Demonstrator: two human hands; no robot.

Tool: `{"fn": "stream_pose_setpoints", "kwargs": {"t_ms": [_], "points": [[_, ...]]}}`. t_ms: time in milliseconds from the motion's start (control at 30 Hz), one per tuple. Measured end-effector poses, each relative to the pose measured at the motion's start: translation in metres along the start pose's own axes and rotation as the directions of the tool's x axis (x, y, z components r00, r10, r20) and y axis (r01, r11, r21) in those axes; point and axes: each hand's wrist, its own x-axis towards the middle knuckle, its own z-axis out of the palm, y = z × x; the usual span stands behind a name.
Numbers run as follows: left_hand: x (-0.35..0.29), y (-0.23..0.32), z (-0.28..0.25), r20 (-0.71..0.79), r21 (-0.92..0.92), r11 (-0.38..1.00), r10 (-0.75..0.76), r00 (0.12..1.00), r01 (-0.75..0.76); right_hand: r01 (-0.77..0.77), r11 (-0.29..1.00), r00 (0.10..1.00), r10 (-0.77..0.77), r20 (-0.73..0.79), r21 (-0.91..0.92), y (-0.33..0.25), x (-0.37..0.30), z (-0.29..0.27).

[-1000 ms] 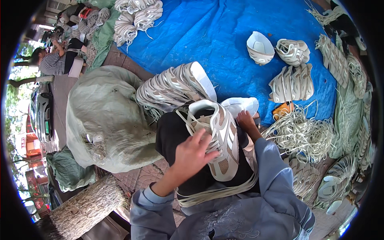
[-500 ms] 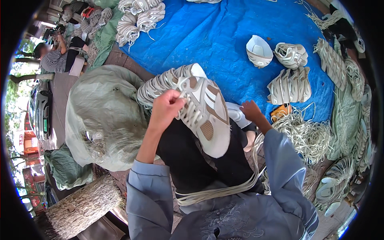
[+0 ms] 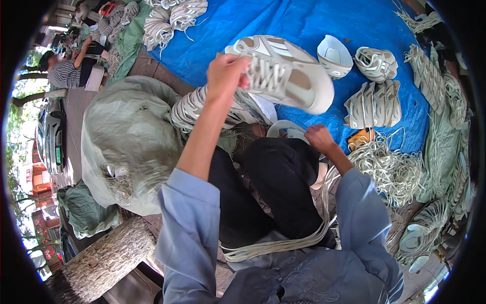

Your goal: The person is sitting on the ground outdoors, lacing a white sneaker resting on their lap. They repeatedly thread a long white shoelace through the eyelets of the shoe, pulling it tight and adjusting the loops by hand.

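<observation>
My left hand (image 3: 225, 76) grips a beige and white sneaker upper (image 3: 291, 76) by its collar end. Crisscrossed white laces run down its front, and its rounded toe points right, above the blue sheet. My right hand (image 3: 320, 139) is closed beside my knee, near a white curved piece (image 3: 287, 128). What its fingers hold, if anything, is hidden. A stack of nested shoe uppers (image 3: 197, 110) leans beyond my left forearm. Across my lap lies a bundle of long white laces (image 3: 283, 247).
More uppers (image 3: 373, 105) sit on the blue sheet (image 3: 283, 20) at the right, above a tangled lace heap (image 3: 387, 169). A large pale sack (image 3: 131, 142) stands at my left, with a stone block (image 3: 109, 258) nearer. Another person (image 3: 71, 71) sits far left.
My left hand has lifted the sneaker upper up and away from my lap, and its toe has swung toward the right. My right hand has barely moved.
</observation>
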Motion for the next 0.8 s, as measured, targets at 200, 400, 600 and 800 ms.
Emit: {"fn": "stream_pose_setpoints", "kwargs": {"t_ms": [200,400,600,800], "points": [[-0.015,-0.033,0.033,0.203,-0.013,0.999,-0.029,0.979,0.032,0.215,0.926,0.971,-0.236,-0.032,-0.310,-0.011,0.030,-0.104],[-0.056,-0.058,0.010,0.270,0.234,0.970,-0.122,0.955,0.058,0.293,0.844,0.955,-0.276,0.103,-0.450,-0.031,0.047,-0.172],[-0.087,-0.058,0.005,0.333,-0.178,0.935,-0.236,0.913,0.306,0.239,0.811,0.971,-0.201,0.129,-0.535,-0.064,0.077,-0.246],[-0.101,-0.062,0.020,0.294,-0.455,0.871,-0.050,0.954,0.186,0.327,0.761,0.914,-0.406,-0.020,-0.560,-0.128,0.092,-0.295]]}}
